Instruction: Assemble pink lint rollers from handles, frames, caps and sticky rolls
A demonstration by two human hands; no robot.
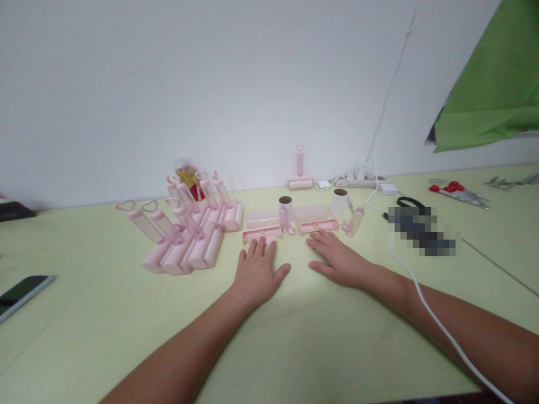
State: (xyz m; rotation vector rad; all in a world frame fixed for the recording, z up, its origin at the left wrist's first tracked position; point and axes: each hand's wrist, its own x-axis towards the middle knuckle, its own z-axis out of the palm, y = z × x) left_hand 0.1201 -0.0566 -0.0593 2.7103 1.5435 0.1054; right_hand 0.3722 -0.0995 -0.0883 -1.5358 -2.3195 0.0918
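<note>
My left hand (257,272) lies flat on the table, fingers spread, its fingertips close to a pink roller frame (261,233). My right hand (337,258) is also flat and open, its fingertips at a second pink roller frame (319,226); whether they touch it I cannot tell. Behind these lie two translucent pink covers, a left cover (261,219) and a right cover (310,212). A white paper-core roll (338,205) stands at the right, and another roll (285,201) stands behind a pink handle (283,220). A second handle (356,222) leans at the right.
Several assembled pink lint rollers (206,247) stand grouped at the left. Another lint roller (300,168) is against the wall. A phone (21,294) lies far left. Red-handled scissors (458,192) lie far right. A white cable (433,317) crosses over my right forearm.
</note>
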